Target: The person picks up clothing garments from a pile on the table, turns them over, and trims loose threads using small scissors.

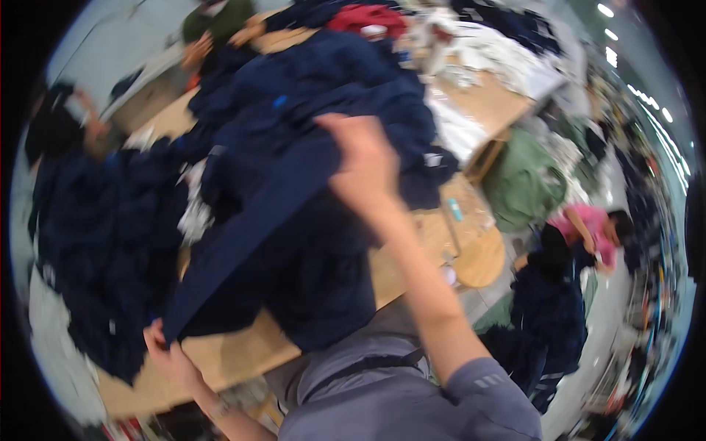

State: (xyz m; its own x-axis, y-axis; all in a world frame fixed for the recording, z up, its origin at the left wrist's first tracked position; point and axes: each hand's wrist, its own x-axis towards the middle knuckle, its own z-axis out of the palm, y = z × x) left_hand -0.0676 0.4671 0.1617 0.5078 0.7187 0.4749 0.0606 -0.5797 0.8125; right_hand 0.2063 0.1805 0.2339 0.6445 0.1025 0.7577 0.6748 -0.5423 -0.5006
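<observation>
A dark navy garment with a wide folded band is stretched slantwise over the table in front of me. My left hand is closed on the low left end of that band, near the table's front edge. Higher up and to the right, my right hand grips the band's other end; motion smears its fingers a little. Loose cloth hangs in two broad parts below the band. Just beyond it lies a big heap of navy garments, partly hidden by the held one.
The wooden table carries more navy clothes at left, and red cloth and white cloth at the back. A green bundle and a round stool stand at right. Other people work nearby, one in pink.
</observation>
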